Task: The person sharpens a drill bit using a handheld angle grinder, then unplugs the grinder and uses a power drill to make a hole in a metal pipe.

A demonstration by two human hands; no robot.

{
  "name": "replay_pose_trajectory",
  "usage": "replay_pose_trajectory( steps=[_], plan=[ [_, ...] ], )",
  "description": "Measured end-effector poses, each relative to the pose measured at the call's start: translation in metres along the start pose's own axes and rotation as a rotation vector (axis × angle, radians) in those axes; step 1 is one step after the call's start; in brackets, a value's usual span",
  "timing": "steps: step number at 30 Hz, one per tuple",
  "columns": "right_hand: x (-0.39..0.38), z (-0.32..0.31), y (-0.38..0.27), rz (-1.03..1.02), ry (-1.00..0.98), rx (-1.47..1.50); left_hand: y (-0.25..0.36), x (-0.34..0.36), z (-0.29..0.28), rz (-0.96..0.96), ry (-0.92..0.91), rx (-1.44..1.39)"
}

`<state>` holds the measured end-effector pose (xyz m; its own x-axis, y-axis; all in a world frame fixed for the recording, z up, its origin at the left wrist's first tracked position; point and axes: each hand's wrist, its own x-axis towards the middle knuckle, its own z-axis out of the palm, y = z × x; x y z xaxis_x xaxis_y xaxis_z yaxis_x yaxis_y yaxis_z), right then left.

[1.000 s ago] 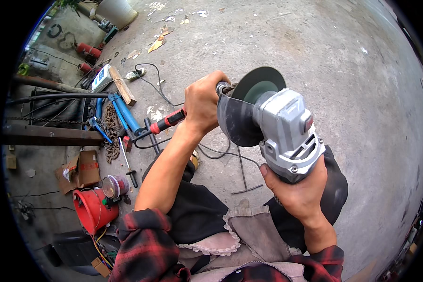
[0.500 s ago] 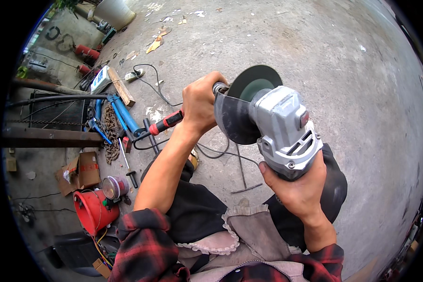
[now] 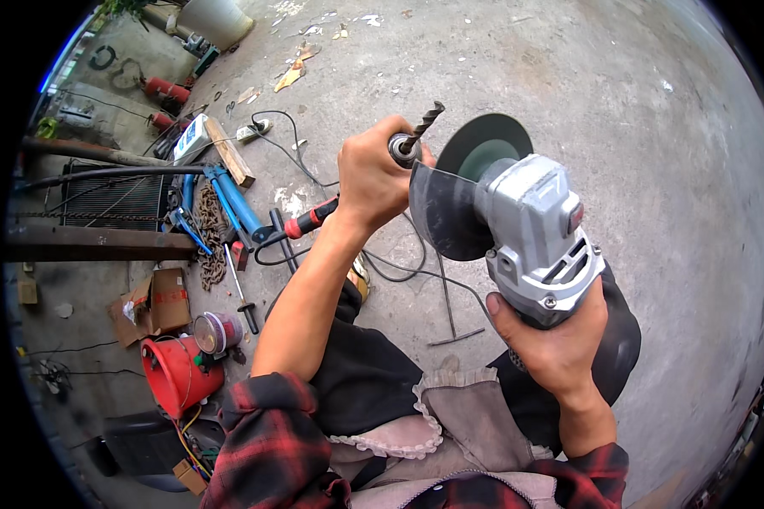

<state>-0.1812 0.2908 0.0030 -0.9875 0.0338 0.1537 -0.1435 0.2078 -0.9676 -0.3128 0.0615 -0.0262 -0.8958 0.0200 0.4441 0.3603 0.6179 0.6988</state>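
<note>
In front of me, my left hand is closed around a metal drill chuck. A dark twist drill bit sticks out of it, pointing up and right, apart from the disc. My right hand grips the body of a silver angle grinder. Its green-grey abrasive disc faces the left hand, with a dark guard below. Whether the disc is spinning, I cannot tell. Behind my left wrist shows a red-and-black handle with a cord; whether it joins the chuck is hidden.
Black cords and a thin metal T-bar lie on the concrete between my knees. On the left are a blue jack, a rusty chain, a wood block, a red bucket and a cardboard box.
The left hand has turned the chuck so that the drill bit, earlier hidden behind the disc and guard, now shows apart from them. The grinder appears slightly farther right.
</note>
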Motion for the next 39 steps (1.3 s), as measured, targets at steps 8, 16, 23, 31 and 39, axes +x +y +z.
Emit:
replay_pose_trajectory(
  steps=[8, 16, 23, 31, 39],
  plan=[
    [0.002, 0.002, -0.002, 0.0, 0.001, 0.024, -0.001, -0.001, 0.0, 0.003, -0.057, -0.006],
    [0.002, 0.005, -0.001, -0.007, -0.021, 0.028, -0.015, -0.004, 0.008, 0.134, -0.042, 0.017],
    [0.004, 0.004, -0.002, -0.012, -0.007, -0.02, -0.01, -0.005, 0.006, 0.082, -0.044, 0.06],
    [0.004, 0.005, -0.005, 0.008, -0.015, -0.03, -0.008, -0.006, 0.006, 0.093, -0.04, 0.085],
    [0.005, 0.004, -0.004, -0.002, -0.021, -0.046, -0.01, -0.006, 0.007, 0.085, -0.034, 0.056]
  ],
)
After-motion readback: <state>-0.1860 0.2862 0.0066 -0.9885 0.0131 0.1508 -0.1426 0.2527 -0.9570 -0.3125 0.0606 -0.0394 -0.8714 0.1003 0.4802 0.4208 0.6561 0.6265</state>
